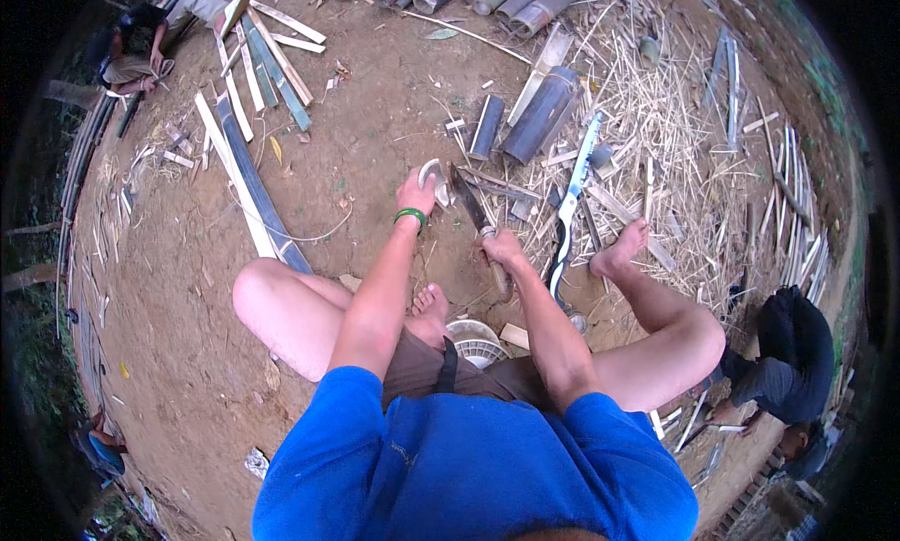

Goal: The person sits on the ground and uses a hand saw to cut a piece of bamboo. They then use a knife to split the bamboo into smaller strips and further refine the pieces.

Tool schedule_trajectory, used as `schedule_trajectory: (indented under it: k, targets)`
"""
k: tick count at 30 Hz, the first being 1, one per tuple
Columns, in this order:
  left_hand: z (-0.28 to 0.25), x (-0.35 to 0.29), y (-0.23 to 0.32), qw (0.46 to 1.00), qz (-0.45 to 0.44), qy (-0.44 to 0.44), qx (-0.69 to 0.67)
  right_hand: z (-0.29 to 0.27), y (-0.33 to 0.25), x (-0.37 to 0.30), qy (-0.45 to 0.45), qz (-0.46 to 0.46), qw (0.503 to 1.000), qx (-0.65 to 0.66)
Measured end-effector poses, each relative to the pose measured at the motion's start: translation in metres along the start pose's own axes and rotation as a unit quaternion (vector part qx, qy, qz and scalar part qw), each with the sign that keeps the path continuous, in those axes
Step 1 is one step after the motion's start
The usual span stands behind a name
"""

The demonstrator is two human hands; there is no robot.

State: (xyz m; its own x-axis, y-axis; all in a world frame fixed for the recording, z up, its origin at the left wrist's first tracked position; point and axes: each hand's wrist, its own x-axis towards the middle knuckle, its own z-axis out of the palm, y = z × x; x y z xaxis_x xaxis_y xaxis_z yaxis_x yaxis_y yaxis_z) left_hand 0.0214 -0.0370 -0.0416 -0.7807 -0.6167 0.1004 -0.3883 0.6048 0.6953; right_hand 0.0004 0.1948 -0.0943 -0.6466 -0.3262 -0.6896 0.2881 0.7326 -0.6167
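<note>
My left hand, with a green band at its wrist, has its fingers closed round a short curved piece of split bamboo, pale on the inside. My right hand grips the handle of a machete. Its dark blade points away from me, just right of the bamboo piece and close to the ground. Farther right lies a pruning saw with a black and white handle. Two dark bamboo sections rest beyond the blade.
Thin bamboo shavings cover the ground at the right. Whole bamboo poles lie at the far edge, split strips at the left. A pale round basket-like seat is under me. Other people crouch nearby.
</note>
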Motion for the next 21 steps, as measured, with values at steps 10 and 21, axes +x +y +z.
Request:
schedule_trajectory:
  k: [10, 21]
  targets:
    - [0.032, -0.007, 0.007, 0.916, -0.321, -0.074, -0.227, 0.039, 0.093, -0.035, 0.106, 0.014, 0.994, -0.021]
    - [0.024, 0.009, -0.035, 0.91, -0.286, -0.135, -0.267, 0.05, 0.061, -0.066, 0.139, 0.045, 0.989, 0.032]
